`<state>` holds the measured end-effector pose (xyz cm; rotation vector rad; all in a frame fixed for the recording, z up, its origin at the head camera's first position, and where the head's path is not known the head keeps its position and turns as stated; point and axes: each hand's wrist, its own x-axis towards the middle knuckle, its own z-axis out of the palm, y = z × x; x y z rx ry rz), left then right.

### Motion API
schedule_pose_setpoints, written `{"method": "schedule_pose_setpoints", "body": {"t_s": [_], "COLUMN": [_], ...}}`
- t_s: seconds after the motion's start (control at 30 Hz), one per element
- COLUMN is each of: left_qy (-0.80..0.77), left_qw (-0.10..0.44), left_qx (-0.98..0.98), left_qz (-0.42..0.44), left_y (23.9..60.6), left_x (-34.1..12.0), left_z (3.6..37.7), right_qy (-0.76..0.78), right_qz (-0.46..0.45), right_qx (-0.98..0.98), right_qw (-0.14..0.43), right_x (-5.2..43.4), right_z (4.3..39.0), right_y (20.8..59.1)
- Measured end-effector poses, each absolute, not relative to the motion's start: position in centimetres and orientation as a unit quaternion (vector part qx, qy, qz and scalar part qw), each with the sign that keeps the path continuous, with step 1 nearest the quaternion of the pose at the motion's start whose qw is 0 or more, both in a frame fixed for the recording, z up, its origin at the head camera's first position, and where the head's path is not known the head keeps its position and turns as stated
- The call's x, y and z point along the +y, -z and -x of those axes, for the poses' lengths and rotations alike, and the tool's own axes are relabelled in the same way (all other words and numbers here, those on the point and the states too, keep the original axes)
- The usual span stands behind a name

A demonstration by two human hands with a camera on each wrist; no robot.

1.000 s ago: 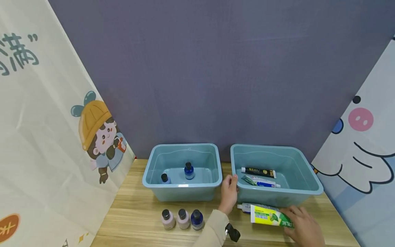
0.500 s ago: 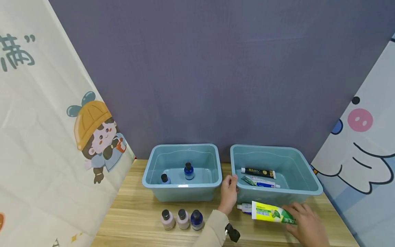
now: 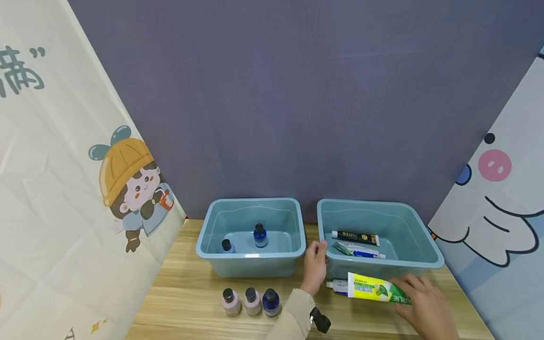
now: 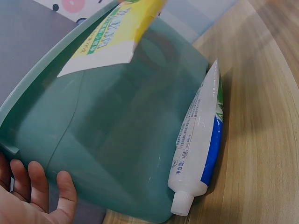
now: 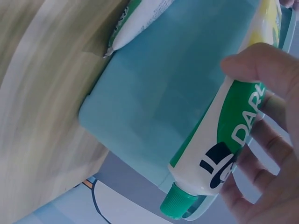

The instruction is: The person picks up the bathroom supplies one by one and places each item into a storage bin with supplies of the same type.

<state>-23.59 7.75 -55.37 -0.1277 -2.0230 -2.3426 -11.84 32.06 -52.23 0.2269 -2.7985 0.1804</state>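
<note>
My right hand (image 3: 425, 304) pinches a yellow and green toothpaste tube (image 3: 374, 288) in front of the right blue bin (image 3: 388, 269). The right wrist view shows the thumb on one side of this tube (image 5: 233, 121), fingers on the other, and its green cap pointing away from the bin's near left corner. My left hand (image 3: 315, 267) grips that corner, thumb at the rim; in the left wrist view its fingers (image 4: 39, 184) lie against the outer wall. A white and blue toothpaste tube (image 4: 194, 144) lies on the table along the bin's base, partly hidden in the head view.
Inside the right bin are a black toothpaste tube (image 3: 356, 237) and a white, green and blue one (image 3: 359, 250). The left blue bin (image 3: 255, 267) holds two small bottles. Two pale pink bottles (image 3: 231, 303) and a dark blue bottle (image 3: 271, 303) stand in front of it.
My right hand has lifted the yellow and green toothpaste tube slightly and shifted it a little right. My left hand has stayed at the bin's corner.
</note>
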Motion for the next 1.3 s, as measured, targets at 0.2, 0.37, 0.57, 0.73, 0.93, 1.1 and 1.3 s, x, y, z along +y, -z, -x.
{"method": "schedule_pose_setpoints", "body": {"t_s": [0.2,0.37,0.57,0.73,0.93,1.1,1.3], "left_qy": [0.753,0.756,0.752,0.747,0.742,0.747,0.748], "left_qw": [0.022,0.026,0.023,0.027,0.033,0.032,0.029], "left_qx": [-0.656,-0.653,-0.658,-0.663,-0.669,-0.663,-0.662], "left_qz": [0.043,0.043,0.041,0.033,0.028,0.039,0.041], "left_y": [55.4,55.3,55.4,55.3,55.3,55.1,55.0], "left_x": [7.7,7.8,7.8,7.8,7.9,7.8,7.7], "left_z": [23.6,23.6,23.6,23.6,23.7,23.6,23.6], "right_qy": [-0.057,-0.054,-0.060,-0.061,-0.057,-0.055,-0.051], "right_qz": [-0.100,-0.116,-0.115,-0.125,-0.130,-0.138,-0.146], "right_qx": [-0.973,-0.965,-0.965,-0.958,-0.953,-0.948,-0.944], "right_qw": [0.198,0.228,0.229,0.253,0.266,0.283,0.291], "right_x": [32.2,32.3,32.2,32.3,32.2,32.2,32.4], "right_z": [12.1,12.4,12.5,12.7,12.8,13.0,13.4], "right_y": [51.7,51.2,50.7,50.2,49.7,49.3,48.9]}}
